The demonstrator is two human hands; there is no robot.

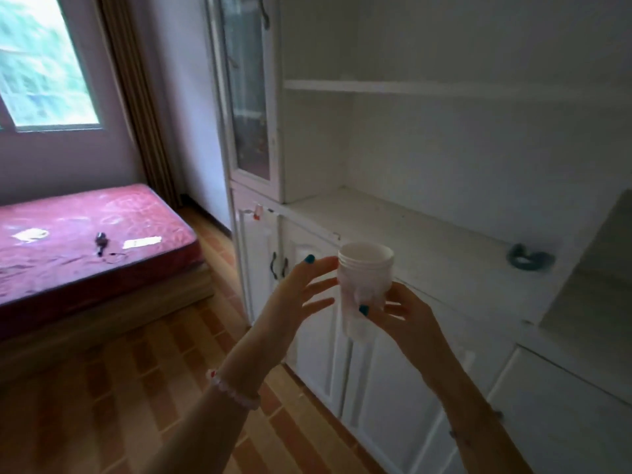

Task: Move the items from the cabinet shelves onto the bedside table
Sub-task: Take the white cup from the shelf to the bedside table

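Shelf [427, 234]: bare but for a dark ring [530, 260] (far right) | left: glass door [248, 97] juts outward | floor [154, 371] toward bed [85, 241]: open

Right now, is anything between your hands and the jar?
No. The right hand already grips the jar, and the open left hand is right beside it with nothing between. The bedside table isn't in view.

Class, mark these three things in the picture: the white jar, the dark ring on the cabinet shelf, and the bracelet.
white jar [364, 285], head view, on its side wall below the threaded neck.
dark ring [528, 261], head view, on its front rim.
bracelet [232, 391], head view, on the beads across the wrist.
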